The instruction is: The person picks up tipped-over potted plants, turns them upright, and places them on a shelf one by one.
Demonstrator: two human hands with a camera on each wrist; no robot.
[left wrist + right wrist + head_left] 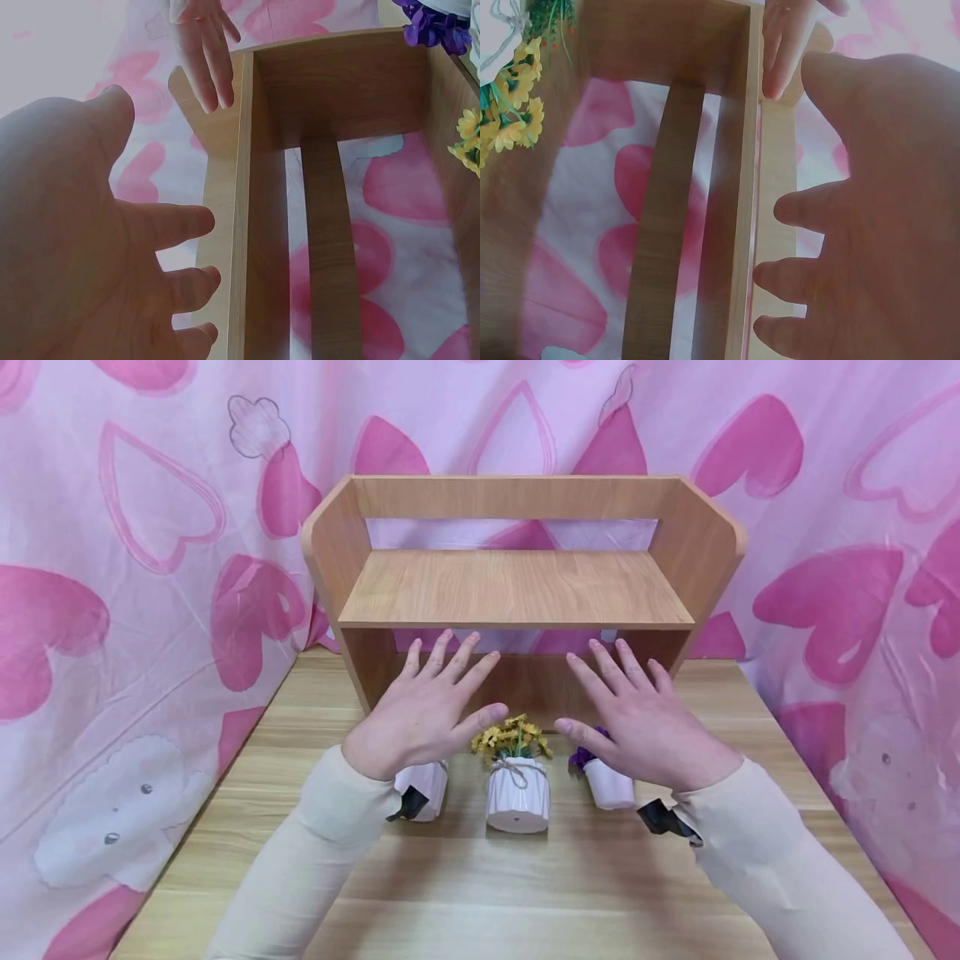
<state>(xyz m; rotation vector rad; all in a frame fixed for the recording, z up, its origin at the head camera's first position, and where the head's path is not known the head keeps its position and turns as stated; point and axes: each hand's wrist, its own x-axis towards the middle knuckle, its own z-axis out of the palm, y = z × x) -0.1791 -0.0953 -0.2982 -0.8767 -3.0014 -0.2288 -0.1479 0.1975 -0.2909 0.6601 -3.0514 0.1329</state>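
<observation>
Both hands hover over the table in front of a wooden two-tier shelf, fingers spread and holding nothing. The left hand is above a white pot, which it partly covers; that pot's plant is hidden. Between the hands lies a white ribbed pot with a twine bow and yellow flowers, its base toward me. My right hand is over a smaller white pot with purple flowers. In the left wrist view, the purple flowers show at the upper right.
The shelf stands at the back of the wood-grain table, with an upper board, a lower compartment and tall side panels. A pink heart-patterned curtain hangs behind and along both sides. Dark strap pieces stick out at the cuffs.
</observation>
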